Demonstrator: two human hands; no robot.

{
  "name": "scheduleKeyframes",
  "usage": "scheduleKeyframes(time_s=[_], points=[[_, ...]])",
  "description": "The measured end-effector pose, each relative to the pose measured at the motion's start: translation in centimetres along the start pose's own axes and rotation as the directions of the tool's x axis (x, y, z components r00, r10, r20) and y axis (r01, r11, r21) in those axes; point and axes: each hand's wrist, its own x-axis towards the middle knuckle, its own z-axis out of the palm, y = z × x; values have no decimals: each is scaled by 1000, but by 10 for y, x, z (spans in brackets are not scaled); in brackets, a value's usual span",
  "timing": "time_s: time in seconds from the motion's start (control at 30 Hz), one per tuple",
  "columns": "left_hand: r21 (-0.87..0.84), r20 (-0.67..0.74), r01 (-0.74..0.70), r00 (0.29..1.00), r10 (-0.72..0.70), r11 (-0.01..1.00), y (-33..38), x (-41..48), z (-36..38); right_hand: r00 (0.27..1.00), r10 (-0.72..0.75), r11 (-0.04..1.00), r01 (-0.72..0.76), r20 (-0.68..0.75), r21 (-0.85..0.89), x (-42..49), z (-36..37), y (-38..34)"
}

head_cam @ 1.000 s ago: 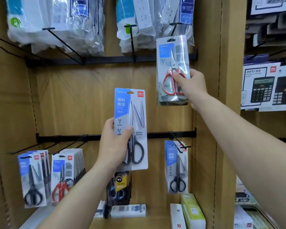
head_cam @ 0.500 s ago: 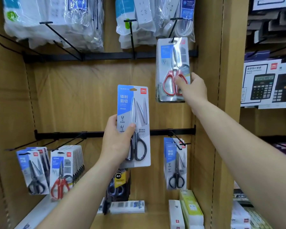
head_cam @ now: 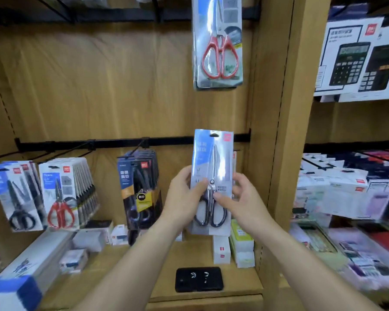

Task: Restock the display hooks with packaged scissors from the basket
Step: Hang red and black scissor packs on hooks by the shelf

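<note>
A blue-carded pack of black-handled scissors (head_cam: 213,158) is held upright in front of the lower black rail (head_cam: 112,143), at its right end. My left hand (head_cam: 184,198) grips the pack's left edge, thumb on its front. My right hand (head_cam: 243,198) pinches its right edge, thumb across the lower front. Higher up, a pack of red-handled scissors (head_cam: 218,43) hangs alone from the top rail, free of both hands. No basket is in view.
More scissor packs hang on the lower hooks: black-handled (head_cam: 14,194), red-handled (head_cam: 61,194) and dark-carded (head_cam: 139,187). Small boxes (head_cam: 221,249) and a black phone (head_cam: 199,279) lie on the wooden shelf. A wooden upright (head_cam: 285,108) divides off calculator boxes (head_cam: 355,61) at right.
My right hand let go of the red-handled pack, which now hangs on the top hook, and came down onto the black-handled pack. That pack moved right and lower. The view tilted down.
</note>
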Motion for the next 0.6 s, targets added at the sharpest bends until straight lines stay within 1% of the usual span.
scheduleKeyframes(time_s=[0.07,0.13,0.2,0.27,0.37,0.5,0.6], points=[[123,77,19,997,-29,992,-15,-7,6,999,41,998,-42,-16,-39,-8,-12,23],[270,125,19,991,-54,963,-28,-11,6,997,82,994,-83,-17,-64,-17,-22,42],[442,139,-2,988,-67,897,-38,-13,3,994,103,991,-106,-33,-79,-23,-30,56],[556,139,-33,989,-54,830,-41,-13,0,992,112,990,-117,-64,-78,-20,-37,63],[578,140,-59,990,-28,814,-39,-12,0,992,89,992,-97,-90,-86,-8,-44,67],[578,125,-63,992,-12,814,-41,-11,0,994,76,991,-85,-83,-101,7,-46,71],[603,121,-70,993,-5,795,-46,-12,-3,991,60,991,-73,-118,-113,12,-47,82]])
